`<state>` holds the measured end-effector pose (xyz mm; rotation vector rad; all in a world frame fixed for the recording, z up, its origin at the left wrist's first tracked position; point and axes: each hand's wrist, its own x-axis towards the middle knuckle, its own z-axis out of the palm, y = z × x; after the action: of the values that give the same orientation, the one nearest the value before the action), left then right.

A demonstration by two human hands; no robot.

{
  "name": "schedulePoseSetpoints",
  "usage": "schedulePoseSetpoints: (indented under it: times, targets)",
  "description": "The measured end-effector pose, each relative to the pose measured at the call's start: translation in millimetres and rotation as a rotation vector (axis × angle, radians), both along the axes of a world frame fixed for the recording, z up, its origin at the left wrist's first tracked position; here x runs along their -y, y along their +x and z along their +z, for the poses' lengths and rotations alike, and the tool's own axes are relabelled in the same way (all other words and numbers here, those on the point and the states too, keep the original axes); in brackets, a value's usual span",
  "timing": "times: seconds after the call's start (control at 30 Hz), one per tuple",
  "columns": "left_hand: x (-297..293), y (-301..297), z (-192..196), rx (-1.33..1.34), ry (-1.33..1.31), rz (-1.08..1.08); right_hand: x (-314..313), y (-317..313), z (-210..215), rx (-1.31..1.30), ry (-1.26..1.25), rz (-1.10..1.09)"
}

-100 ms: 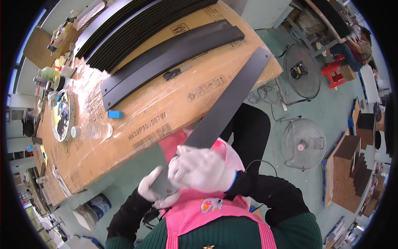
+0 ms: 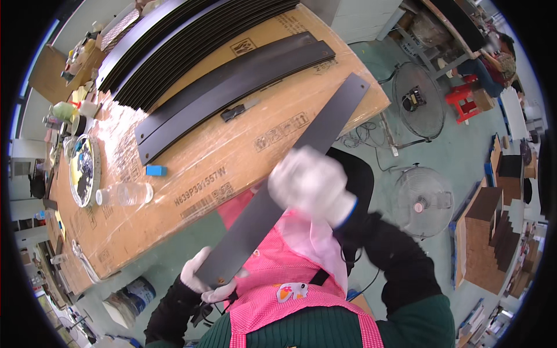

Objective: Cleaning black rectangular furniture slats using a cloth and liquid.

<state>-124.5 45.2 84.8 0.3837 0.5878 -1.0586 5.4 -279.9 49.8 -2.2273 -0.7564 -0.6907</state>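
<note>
Cardboard-covered table [image 2: 243, 151] behind; left hand [image 2: 206, 281] grips dark strip [image 2: 290, 180], right hand [image 2: 310, 185] blurred.

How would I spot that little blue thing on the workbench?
Find the cardboard-covered workbench. Below the lower ends of the two curved dark slats lies a small blue block, just above a clear plastic cup on its side. It is the only bright blue piece there.

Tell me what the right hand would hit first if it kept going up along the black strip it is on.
The right hand, gloved and motion-blurred, lies on the long black strip. Sliding up it, the hand would meet only more strip, then the cardboard-covered table near the strip's far end. Depth is unclear, so the strip may pass above the table.
</note>
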Motion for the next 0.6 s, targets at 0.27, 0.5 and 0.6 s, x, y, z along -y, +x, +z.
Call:
schedulePoseSetpoints:
  times: [0.27,0.5,0.6]
  targets:
    - [-20,21,-4,0.093,0.129,-0.247,211,184,-78,-0.123,-0.594,-0.731]
    - [-27,11,-12,0.191,0.1,-0.264,225,206,-72,-0.372,-0.59,-0.949]
    - [-26,10,-17,0.197,0.058,-0.273,229,188,-55,-0.333,-0.724,-1.036]
